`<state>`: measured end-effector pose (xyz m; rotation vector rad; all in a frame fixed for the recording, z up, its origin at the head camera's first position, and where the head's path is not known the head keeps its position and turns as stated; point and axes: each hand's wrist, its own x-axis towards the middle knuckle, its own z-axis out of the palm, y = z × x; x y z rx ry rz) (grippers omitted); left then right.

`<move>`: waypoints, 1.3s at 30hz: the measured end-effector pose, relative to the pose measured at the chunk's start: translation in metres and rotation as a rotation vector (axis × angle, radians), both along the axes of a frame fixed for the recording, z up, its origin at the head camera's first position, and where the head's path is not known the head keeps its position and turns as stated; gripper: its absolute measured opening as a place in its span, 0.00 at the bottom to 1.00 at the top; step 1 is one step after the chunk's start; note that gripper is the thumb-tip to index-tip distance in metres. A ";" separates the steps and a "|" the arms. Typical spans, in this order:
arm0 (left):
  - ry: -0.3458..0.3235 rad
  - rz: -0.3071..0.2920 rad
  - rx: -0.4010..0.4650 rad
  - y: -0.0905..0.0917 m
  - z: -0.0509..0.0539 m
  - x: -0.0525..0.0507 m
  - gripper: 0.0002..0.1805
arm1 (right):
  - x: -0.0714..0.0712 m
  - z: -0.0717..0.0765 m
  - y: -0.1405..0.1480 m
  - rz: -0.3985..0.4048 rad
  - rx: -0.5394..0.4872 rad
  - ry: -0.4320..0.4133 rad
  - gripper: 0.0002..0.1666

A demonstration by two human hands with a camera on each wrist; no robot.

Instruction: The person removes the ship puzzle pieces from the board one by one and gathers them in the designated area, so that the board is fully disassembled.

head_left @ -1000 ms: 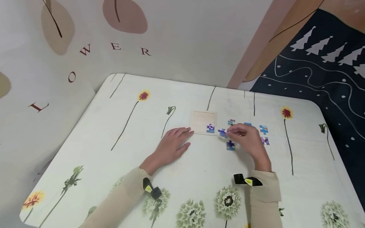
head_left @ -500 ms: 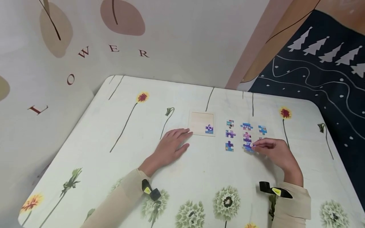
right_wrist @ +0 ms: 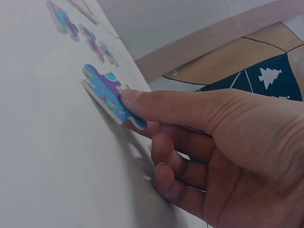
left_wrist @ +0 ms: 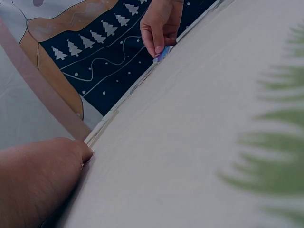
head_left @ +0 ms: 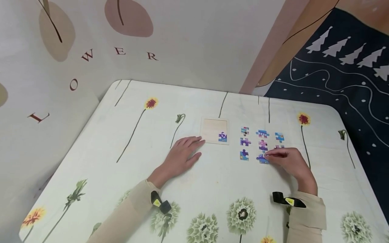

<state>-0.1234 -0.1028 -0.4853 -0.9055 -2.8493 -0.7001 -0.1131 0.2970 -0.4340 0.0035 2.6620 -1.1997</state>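
My right hand (head_left: 288,163) pinches a blue and purple jigsaw piece (right_wrist: 107,95) between thumb and fingers, at the near middle of the loose pieces. In the right wrist view, this piece is tilted and appears slightly above the tabletop. My left hand (head_left: 182,157) lies flat on the table, fingers spread, fingertips at the near left corner of a square wooden puzzle tray (head_left: 211,126). One purple and blue piece (head_left: 223,136) sits in the tray's near right corner. In the left wrist view, the right hand (left_wrist: 161,28) appears beyond the table edge line, holding the piece.
Loose jigsaw pieces lie in rough rows right of the tray, among them a purple piece (head_left: 245,142), a pink piece (head_left: 263,145) and a blue one (head_left: 279,136). One piece (head_left: 278,146) is partly hidden by the right hand. A flower-print cloth (head_left: 212,189) covers the table.
My right hand has moved from beside the tray to the right and nearer me, with a piece in its fingers, then shifted slightly left. My left hand has stayed at the tray's corner.
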 end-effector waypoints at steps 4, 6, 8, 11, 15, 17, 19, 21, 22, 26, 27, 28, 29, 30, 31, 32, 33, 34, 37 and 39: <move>-0.002 -0.004 0.003 0.000 0.000 0.000 0.26 | 0.000 -0.001 -0.002 0.006 0.030 0.010 0.12; 0.001 -0.006 0.005 0.000 0.000 0.000 0.26 | 0.000 -0.001 -0.003 0.007 0.041 0.007 0.12; 0.003 -0.007 0.007 0.001 0.000 -0.001 0.26 | 0.000 -0.001 -0.003 0.009 0.052 0.006 0.12; 0.001 -0.004 0.001 0.001 0.000 -0.001 0.26 | -0.001 0.000 -0.003 0.014 0.062 0.008 0.12; -0.005 -0.004 0.002 0.001 0.000 -0.002 0.26 | -0.003 0.000 -0.003 0.014 0.077 0.006 0.11; -0.006 -0.002 0.000 0.001 0.000 -0.002 0.26 | -0.003 0.001 -0.003 0.012 0.085 0.005 0.11; -0.004 0.000 0.000 0.001 0.000 -0.003 0.26 | -0.004 0.001 -0.004 0.008 0.091 0.004 0.11; -0.002 0.003 0.000 0.001 -0.001 -0.003 0.26 | -0.005 0.002 -0.004 0.003 0.092 0.001 0.11; -0.002 0.003 -0.001 0.001 -0.001 -0.003 0.26 | -0.005 0.001 -0.004 0.001 0.092 -0.001 0.11; 0.001 0.004 -0.002 0.001 -0.002 -0.003 0.26 | -0.006 0.001 -0.005 -0.001 0.077 -0.003 0.10; 0.000 0.005 -0.005 0.000 -0.002 -0.003 0.27 | -0.006 0.001 -0.005 0.001 0.070 -0.002 0.10; 0.001 0.007 -0.007 0.000 -0.003 -0.003 0.27 | -0.006 0.001 -0.005 0.004 0.063 0.002 0.10; 0.000 0.009 -0.010 0.000 -0.003 -0.003 0.27 | -0.006 0.002 -0.006 0.007 0.055 0.006 0.09; -0.002 0.011 -0.010 0.000 -0.003 -0.003 0.26 | -0.006 0.002 -0.006 0.011 0.048 0.013 0.09; -0.004 0.013 -0.011 0.000 -0.003 -0.003 0.26 | -0.006 0.002 -0.007 0.014 0.042 0.019 0.08; -0.006 0.014 -0.011 0.000 -0.003 -0.002 0.26 | -0.006 0.002 -0.008 0.019 0.040 0.028 0.08; -0.008 0.013 -0.010 0.000 -0.003 -0.002 0.26 | -0.006 0.003 -0.009 0.021 0.045 0.039 0.07; -0.007 0.011 -0.008 0.000 -0.003 -0.002 0.26 | -0.006 0.003 -0.009 0.022 0.048 0.051 0.06; -0.006 0.006 -0.010 0.000 -0.003 -0.002 0.27 | -0.005 0.003 -0.013 0.011 0.046 0.101 0.07; -0.004 0.002 -0.010 0.000 -0.003 -0.002 0.27 | -0.005 0.004 -0.016 -0.010 0.037 0.140 0.09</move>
